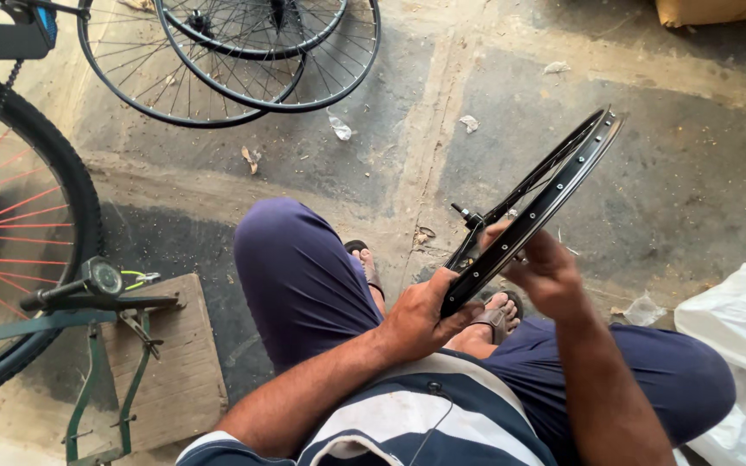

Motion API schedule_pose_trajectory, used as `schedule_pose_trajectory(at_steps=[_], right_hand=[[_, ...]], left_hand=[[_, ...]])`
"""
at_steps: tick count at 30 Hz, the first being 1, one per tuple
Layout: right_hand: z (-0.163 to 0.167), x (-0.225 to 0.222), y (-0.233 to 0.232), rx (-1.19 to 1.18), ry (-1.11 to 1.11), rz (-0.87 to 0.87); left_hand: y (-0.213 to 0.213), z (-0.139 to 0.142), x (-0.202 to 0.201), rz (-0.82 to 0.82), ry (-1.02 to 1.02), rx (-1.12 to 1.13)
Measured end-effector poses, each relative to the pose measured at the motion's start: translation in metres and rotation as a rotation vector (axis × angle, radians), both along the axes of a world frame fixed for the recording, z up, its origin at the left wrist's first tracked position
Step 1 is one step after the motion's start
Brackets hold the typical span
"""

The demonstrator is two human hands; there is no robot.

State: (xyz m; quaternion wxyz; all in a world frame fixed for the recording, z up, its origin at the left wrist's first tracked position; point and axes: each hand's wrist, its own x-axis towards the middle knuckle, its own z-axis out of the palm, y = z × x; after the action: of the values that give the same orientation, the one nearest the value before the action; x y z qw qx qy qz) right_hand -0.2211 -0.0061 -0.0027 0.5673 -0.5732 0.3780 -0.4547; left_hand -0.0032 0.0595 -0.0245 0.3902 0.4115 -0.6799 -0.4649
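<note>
I sit on the ground holding a black spoked bicycle wheel rim [563, 177] edge-on in front of me, tilted up to the right. My left hand [425, 315] grips the rim's lower end. My right hand [541, 267] holds the rim from the right side, fingers wrapped around it near the hub axle [464, 213]. My knees in dark blue trousers and sandalled feet lie beneath the wheel.
Three bare black rims [235, 60] lie on the concrete floor at the top left. A bicycle wheel with red spokes and tyre [36, 216] stands at left beside a green metal stand [101, 345] on a wooden board. White plastic bags [740, 336] sit at right.
</note>
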Motion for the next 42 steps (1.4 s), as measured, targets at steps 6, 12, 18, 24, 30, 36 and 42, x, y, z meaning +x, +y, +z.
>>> schedule_pose_trajectory(at_steps=[6, 12, 18, 24, 30, 36, 42], right_hand=[[-0.012, 0.030, 0.008, -0.919, 0.857, -0.703], [-0.031, 0.014, 0.021, -0.242, 0.351, -0.340], [-0.011, -0.004, 0.009, 0.175, -0.130, -0.018], [0.001, 0.016, 0.003, -0.540, 0.640, -0.372], [-0.027, 0.023, 0.017, -0.461, 0.744, -0.528], [-0.026, -0.006, 0.012, 0.149, -0.188, -0.028], [0.012, -0.009, 0.003, 0.038, 0.099, 0.077]], left_hand=[[0.002, 0.000, 0.000, 0.031, -0.018, -0.009], [-0.001, 0.003, 0.004, 0.025, 0.004, 0.028], [-0.001, 0.003, 0.002, 0.021, 0.015, -0.008], [0.000, 0.003, -0.001, 0.053, -0.020, -0.004], [0.000, 0.005, 0.003, 0.030, -0.009, 0.009], [-0.001, 0.007, 0.003, 0.008, 0.025, 0.027], [0.001, 0.006, 0.000, 0.014, 0.032, 0.015]])
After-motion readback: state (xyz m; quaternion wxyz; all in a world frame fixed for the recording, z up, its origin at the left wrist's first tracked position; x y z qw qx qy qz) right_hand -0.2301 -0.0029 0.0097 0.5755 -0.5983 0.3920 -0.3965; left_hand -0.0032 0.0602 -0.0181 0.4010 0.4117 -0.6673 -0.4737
